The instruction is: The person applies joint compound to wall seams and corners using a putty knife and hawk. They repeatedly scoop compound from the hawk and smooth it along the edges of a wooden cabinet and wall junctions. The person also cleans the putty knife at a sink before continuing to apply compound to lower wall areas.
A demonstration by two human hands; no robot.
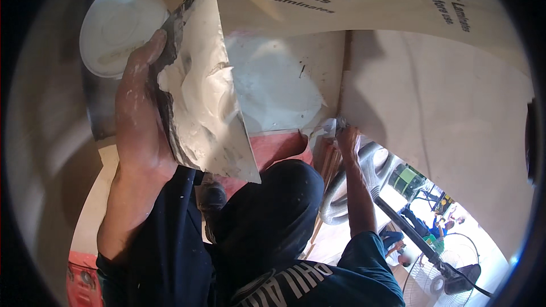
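Note:
My left hand (139, 102) grips a flat board (245, 162) by its dark, smeared edge, thumb near the upper end. The board is tilted up in front of me. A thick mound of cream putty (199, 94) covers much of its face. Farther right, my right hand (348, 137) is closed at a corner beside a pale panel (276, 74). A small translucent thing (329, 126) shows by its fingers, but I cannot make out what it is or whether the hand holds it.
A white round lid or bucket (102, 34) lies beyond my left hand. Brown printed sheeting (387, 5) spans the top. Red material (278, 145) sits below the panel. Near my right forearm are a grey coiled hose (335, 196) and a fan (438, 276). People (435, 230) appear in the background.

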